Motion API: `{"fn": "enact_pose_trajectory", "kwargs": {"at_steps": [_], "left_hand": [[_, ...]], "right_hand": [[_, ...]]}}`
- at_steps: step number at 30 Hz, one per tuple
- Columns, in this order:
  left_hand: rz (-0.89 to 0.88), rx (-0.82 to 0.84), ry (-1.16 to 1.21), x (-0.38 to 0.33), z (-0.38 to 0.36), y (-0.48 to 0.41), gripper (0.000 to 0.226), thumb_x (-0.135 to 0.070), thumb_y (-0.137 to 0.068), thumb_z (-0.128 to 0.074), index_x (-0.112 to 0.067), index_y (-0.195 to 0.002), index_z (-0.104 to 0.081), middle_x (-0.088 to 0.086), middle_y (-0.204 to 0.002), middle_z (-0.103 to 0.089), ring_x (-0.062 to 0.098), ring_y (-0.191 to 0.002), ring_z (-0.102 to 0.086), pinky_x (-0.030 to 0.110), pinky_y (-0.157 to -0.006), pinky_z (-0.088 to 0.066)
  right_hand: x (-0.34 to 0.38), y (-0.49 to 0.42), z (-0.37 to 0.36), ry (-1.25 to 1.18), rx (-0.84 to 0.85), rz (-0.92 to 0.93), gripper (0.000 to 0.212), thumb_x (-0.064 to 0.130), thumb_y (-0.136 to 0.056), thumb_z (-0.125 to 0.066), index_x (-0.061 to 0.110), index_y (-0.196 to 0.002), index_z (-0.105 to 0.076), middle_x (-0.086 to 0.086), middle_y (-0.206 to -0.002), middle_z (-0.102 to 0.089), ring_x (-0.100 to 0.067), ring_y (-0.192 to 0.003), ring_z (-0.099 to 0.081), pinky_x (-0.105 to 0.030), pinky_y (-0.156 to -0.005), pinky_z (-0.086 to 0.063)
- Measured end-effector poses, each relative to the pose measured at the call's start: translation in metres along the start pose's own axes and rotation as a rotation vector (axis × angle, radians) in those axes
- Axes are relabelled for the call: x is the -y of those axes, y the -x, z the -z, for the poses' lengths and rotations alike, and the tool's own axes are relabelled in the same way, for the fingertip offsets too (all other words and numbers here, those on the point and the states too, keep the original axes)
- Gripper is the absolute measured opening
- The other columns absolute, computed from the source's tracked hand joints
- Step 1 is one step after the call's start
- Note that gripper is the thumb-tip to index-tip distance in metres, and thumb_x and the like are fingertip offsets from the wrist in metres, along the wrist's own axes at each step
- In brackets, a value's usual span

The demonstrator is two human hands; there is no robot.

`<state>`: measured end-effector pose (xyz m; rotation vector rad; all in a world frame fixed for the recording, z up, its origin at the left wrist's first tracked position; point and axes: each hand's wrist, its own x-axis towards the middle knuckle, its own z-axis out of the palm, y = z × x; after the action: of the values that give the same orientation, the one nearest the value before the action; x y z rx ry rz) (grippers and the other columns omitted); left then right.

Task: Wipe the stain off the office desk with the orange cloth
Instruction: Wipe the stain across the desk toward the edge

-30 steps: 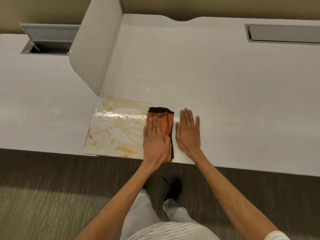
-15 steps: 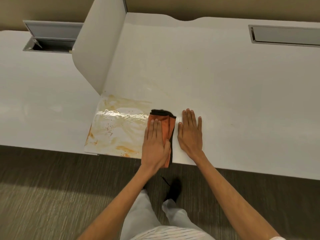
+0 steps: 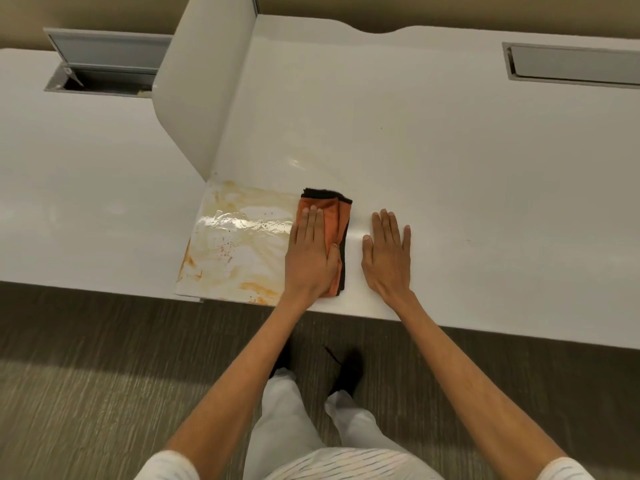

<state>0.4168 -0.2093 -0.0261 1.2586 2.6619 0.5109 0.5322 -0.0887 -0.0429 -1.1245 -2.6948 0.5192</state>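
Orange cloth (image 3: pixel 330 216) folded, left hand (image 3: pixel 311 254) pressing flat, right hand (image 3: pixel 388 258) flat on glossy desk (image 3: pixel 450 168), streaky stain (image 3: pixel 239 247)

Left hand (image 3: pixel 311 258): frame centre, palm down, fingers straight and together. Right hand (image 3: pixel 388 261): just right of it, palm down, fingers flat. Left forearm (image 3: pixel 250 368) and right forearm (image 3: pixel 460 368) converge from the lower edge.

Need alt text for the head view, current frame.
The left hand presses a folded orange cloth flat on a white desk, at the right edge of a wet orange-brown stain by the front edge. The right hand lies flat on the desk just right of the cloth. A white divider stands behind the stain.
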Motion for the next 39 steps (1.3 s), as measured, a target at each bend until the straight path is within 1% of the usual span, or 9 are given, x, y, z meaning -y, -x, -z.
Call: {"fn": "enact_pose_trajectory", "kwargs": {"at_steps": [4, 8, 12, 18, 26, 29, 32, 34, 39], "left_hand": [[0.002, 0.017, -0.011, 0.003, 0.001, 0.031, 0.066, -0.037, -0.098, -0.025, -0.005, -0.155, -0.016, 0.012, -0.163, -0.017, 0.022, -0.152, -0.009, 0.041, -0.125, -0.011], [0.013, 0.045, -0.018, 0.009, 0.01, -0.001, 0.068, -0.039, -0.097, -0.022, -0.006, -0.156, -0.011, 0.011, -0.164, -0.011, 0.021, -0.153, -0.002, 0.042, -0.125, -0.003], [0.008, 0.082, -0.05, 0.014, 0.013, -0.021, 0.066, -0.036, -0.101, -0.026, -0.003, -0.155, -0.007, 0.012, -0.165, -0.006, 0.023, -0.153, 0.002, 0.042, -0.125, 0.003], [-0.016, 0.017, -0.03, 0.016, 0.006, 0.031, 0.065, -0.035, -0.099, -0.026, -0.004, -0.155, -0.014, 0.012, -0.163, -0.013, 0.022, -0.153, -0.004, 0.038, -0.124, 0.001], [0.005, 0.044, -0.051, 0.024, 0.014, -0.019, 0.064, -0.031, -0.102, -0.033, -0.005, -0.156, -0.01, 0.01, -0.165, -0.009, 0.021, -0.153, -0.001, 0.039, -0.125, 0.002], [0.031, 0.01, -0.003, 0.021, 0.013, -0.002, 0.063, -0.031, -0.101, -0.033, -0.005, -0.155, -0.013, 0.012, -0.164, -0.013, 0.022, -0.153, -0.005, 0.038, -0.125, -0.002], [-0.01, -0.003, -0.017, 0.025, 0.01, 0.021, 0.064, -0.034, -0.099, -0.03, -0.005, -0.155, -0.016, 0.012, -0.163, -0.018, 0.022, -0.152, -0.009, 0.036, -0.125, -0.003], [-0.029, 0.015, -0.034, 0.029, 0.011, 0.019, 0.068, -0.038, -0.097, -0.026, -0.006, -0.155, -0.015, 0.011, -0.163, -0.016, 0.021, -0.153, -0.007, 0.037, -0.125, -0.004], [0.018, 0.034, -0.018, 0.025, 0.019, -0.009, 0.075, -0.042, -0.092, -0.029, -0.005, -0.155, -0.012, 0.014, -0.163, -0.014, 0.023, -0.153, -0.006, 0.04, -0.125, -0.005]], "right_hand": [[0.02, 0.001, -0.005, -0.142, 0.011, -0.005, 0.051, 0.025, -0.105, -0.027, 0.01, -0.154, -0.018, -0.007, -0.163, -0.012, -0.015, -0.151, -0.003, -0.038, -0.122, 0.007], [0.027, 0.002, -0.011, -0.086, -0.029, -0.013, 0.049, 0.021, -0.104, -0.029, 0.008, -0.152, -0.025, -0.01, -0.16, -0.023, -0.018, -0.15, -0.013, -0.04, -0.123, 0.003], [0.024, 0.003, -0.015, -0.048, -0.043, 0.002, 0.05, 0.022, -0.104, -0.03, 0.007, -0.152, -0.025, -0.01, -0.16, -0.023, -0.019, -0.15, -0.015, -0.042, -0.123, 0.0], [0.024, 0.002, -0.018, -0.022, -0.04, -0.003, 0.052, 0.026, -0.104, -0.029, 0.008, -0.153, -0.021, -0.01, -0.161, -0.02, -0.018, -0.15, -0.012, -0.04, -0.123, 0.003], [0.034, -0.003, -0.018, -0.05, -0.056, -0.008, 0.05, 0.024, -0.105, -0.028, 0.008, -0.152, -0.023, -0.01, -0.16, -0.022, -0.018, -0.15, -0.013, -0.043, -0.123, 0.001], [0.035, 0.0, -0.02, -0.03, -0.042, 0.004, 0.05, 0.022, -0.105, -0.028, 0.008, -0.152, -0.023, -0.01, -0.16, -0.023, -0.019, -0.15, -0.014, -0.044, -0.123, -0.001], [0.034, 0.002, -0.024, 0.013, -0.031, 0.0, 0.052, 0.028, -0.105, -0.026, 0.009, -0.153, -0.019, -0.008, -0.161, -0.019, -0.017, -0.15, -0.011, -0.041, -0.123, 0.004], [0.033, 0.002, -0.025, 0.023, -0.02, -0.007, 0.054, 0.031, -0.105, -0.025, 0.009, -0.154, -0.018, -0.008, -0.161, -0.018, -0.016, -0.15, -0.01, -0.04, -0.122, 0.006], [0.036, 0.002, -0.022, 0.051, -0.01, 0.001, 0.052, 0.026, -0.105, -0.025, 0.007, -0.153, -0.018, -0.01, -0.161, -0.019, -0.02, -0.15, -0.012, -0.044, -0.123, 0.0]]}}
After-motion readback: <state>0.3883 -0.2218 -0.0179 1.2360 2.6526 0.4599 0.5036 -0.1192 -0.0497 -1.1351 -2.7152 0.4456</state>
